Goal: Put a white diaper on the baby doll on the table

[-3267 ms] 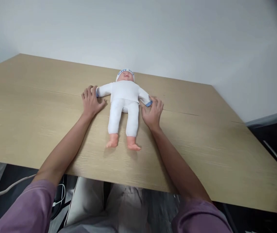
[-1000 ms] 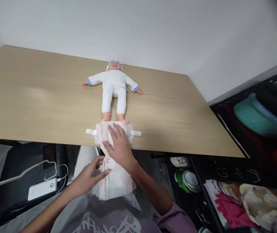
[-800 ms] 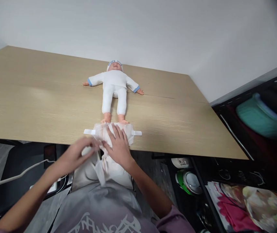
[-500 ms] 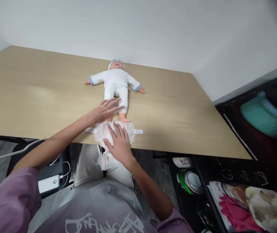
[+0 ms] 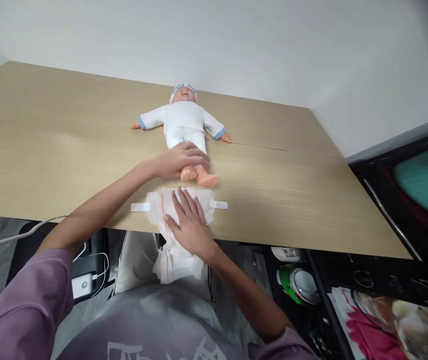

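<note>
A baby doll (image 5: 184, 117) in a white outfit with blue cuffs and a lettered cap lies on its back on the table, feet toward me. My left hand (image 5: 181, 159) is wrapped round its lower legs, and the bare feet stick out together beyond my fingers. Nearer to me, an opened white diaper (image 5: 153, 205) lies at the table's front edge, its two side tabs spread out. The lower part of it hangs over the edge above my lap. My right hand (image 5: 191, 220) rests flat on the diaper, fingers stretched toward the doll.
The wooden table (image 5: 67, 145) reaches back to a white wall. To the right, a dark shelf holds a teal container (image 5: 427, 180). Below are a green-and-white round object (image 5: 300, 284) and a pink cloth (image 5: 371, 335). A white cabled device (image 5: 82, 286) sits lower left.
My left hand has closed round the doll's legs, bringing the feet together and shifting them right, away from the diaper. My right hand stays flat on the diaper. The view has shifted slightly.
</note>
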`<state>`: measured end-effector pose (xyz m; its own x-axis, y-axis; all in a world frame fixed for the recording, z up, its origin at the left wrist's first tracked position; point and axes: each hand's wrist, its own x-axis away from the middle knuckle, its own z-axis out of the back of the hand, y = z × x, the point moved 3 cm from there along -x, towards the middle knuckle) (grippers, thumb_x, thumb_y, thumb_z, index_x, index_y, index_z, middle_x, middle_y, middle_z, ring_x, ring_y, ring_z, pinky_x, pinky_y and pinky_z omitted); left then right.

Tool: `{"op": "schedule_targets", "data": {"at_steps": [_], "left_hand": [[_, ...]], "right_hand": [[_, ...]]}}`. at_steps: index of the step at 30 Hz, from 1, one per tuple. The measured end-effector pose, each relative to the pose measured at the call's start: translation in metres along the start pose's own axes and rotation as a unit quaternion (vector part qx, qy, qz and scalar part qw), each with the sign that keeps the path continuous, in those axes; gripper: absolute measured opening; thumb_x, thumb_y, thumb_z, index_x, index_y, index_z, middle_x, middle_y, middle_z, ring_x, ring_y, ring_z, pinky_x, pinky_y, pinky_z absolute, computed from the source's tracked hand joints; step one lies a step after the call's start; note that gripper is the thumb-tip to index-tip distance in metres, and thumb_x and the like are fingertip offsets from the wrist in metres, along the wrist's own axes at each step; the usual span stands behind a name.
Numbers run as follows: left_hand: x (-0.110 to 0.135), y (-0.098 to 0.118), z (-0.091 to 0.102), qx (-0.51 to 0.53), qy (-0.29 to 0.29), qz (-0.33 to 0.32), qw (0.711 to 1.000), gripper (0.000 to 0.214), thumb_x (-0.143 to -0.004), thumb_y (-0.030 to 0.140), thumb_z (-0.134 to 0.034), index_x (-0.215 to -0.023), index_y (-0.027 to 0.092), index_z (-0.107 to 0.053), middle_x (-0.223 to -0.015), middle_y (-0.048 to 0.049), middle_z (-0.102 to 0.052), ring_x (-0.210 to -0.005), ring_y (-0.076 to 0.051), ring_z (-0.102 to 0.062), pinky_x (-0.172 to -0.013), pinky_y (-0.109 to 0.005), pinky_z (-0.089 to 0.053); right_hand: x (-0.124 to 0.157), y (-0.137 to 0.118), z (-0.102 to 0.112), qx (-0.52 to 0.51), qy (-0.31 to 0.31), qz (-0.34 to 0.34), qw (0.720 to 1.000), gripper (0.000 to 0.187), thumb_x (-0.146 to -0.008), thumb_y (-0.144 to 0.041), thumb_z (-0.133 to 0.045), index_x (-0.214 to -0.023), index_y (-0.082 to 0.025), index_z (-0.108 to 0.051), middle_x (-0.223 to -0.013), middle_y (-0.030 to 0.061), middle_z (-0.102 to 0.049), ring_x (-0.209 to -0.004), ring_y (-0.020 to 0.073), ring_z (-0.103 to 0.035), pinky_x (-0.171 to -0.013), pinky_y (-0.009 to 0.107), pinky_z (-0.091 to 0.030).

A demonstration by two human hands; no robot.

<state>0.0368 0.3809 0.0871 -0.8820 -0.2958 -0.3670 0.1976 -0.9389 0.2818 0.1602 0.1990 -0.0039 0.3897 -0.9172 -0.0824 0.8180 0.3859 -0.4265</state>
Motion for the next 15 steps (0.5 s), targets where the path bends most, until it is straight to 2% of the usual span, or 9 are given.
{"op": "schedule_targets", "data": {"at_steps": [3, 7, 12, 15], "left_hand": [[-0.017, -0.001, 0.032, 0.082, 0.056, 0.021, 0.995, 0.034, -0.107, 0.040, -0.068, -0.137, 0.028, -0.077, -0.140, -0.0082, -0.082, -0.127, -0.029, -0.074, -0.120, -0.049, -0.050], [-0.033, -0.009, 0.068, 0.146, 0.131, 0.104, 0.975, 0.049, -0.094, 0.048, -0.089, -0.134, 0.022, -0.079, -0.133, -0.0084, -0.083, -0.123, -0.029, -0.078, -0.110, -0.045, -0.059], [-0.041, -0.015, 0.093, 0.159, 0.145, 0.098, 0.972, 0.049, -0.100, 0.054, -0.086, -0.135, 0.021, -0.079, -0.134, -0.0051, -0.081, -0.133, -0.032, -0.075, -0.118, -0.047, -0.058], [-0.042, -0.019, 0.101, 0.159, 0.155, 0.089, 0.971, 0.048, -0.102, 0.051, -0.085, -0.137, 0.018, -0.078, -0.134, -0.0057, -0.081, -0.135, -0.030, -0.075, -0.117, -0.045, -0.058]], "right_hand": [[-0.023, 0.011, 0.001, 0.002, -0.025, 0.011, 1.000, 0.076, -0.121, -0.054, -0.047, -0.187, -0.023, -0.028, -0.195, 0.0120, -0.019, -0.183, 0.0318, -0.017, -0.149, 0.064, -0.014], [-0.071, 0.029, 0.002, 0.016, -0.027, 0.012, 0.999, 0.076, -0.122, -0.054, -0.046, -0.187, -0.019, -0.030, -0.195, 0.0149, -0.019, -0.183, 0.0324, -0.016, -0.150, 0.062, -0.012], [-0.165, 0.064, 0.006, 0.043, -0.016, 0.029, 0.999, 0.072, -0.121, -0.049, -0.053, -0.183, -0.017, -0.038, -0.193, 0.0170, -0.027, -0.182, 0.0353, -0.020, -0.149, 0.065, -0.011], [-0.225, 0.087, 0.014, 0.051, 0.010, -0.005, 0.999, 0.073, -0.119, -0.048, -0.059, -0.181, -0.012, -0.042, -0.191, 0.0211, -0.033, -0.180, 0.0426, -0.024, -0.146, 0.070, -0.016]]}}
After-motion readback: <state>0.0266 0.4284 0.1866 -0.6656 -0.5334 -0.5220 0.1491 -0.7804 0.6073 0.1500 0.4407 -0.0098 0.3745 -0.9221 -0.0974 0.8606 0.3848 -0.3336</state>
